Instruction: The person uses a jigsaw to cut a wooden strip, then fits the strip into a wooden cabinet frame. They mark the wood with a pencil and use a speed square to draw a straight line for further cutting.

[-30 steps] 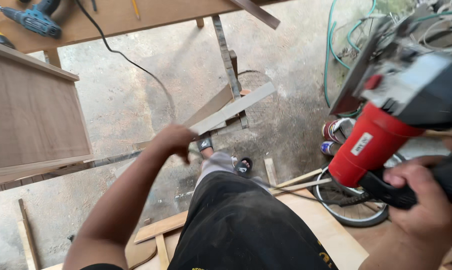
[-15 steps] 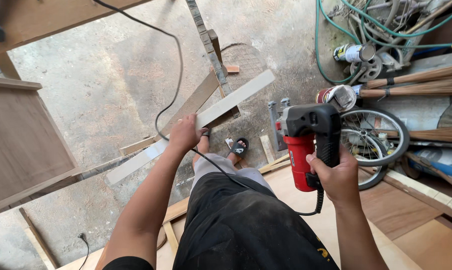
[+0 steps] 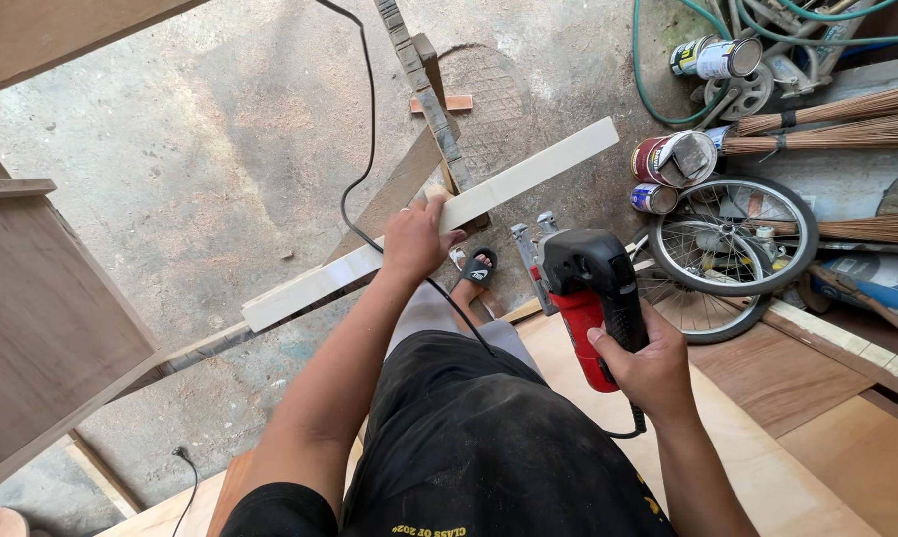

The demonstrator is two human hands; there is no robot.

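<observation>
Left hand (image 3: 416, 239) on a long pale wooden strip (image 3: 439, 219), right hand (image 3: 650, 363) gripping a red-and-black corded power tool (image 3: 590, 293).

The left fingers are clamped over the strip near its middle, holding it slantwise above the concrete floor (image 3: 220, 149), its far end rising toward the upper right. The right fingers are wrapped tight around the tool's black handle, which is held just right of the strip and apart from it, over the black-trousered knee (image 3: 469, 438). A black power cord (image 3: 354, 149) trails across the floor. A spoked bicycle wheel (image 3: 732, 239) and dented paint cans (image 3: 672, 159) lie to the right, beside plywood sheets (image 3: 767, 378).
</observation>
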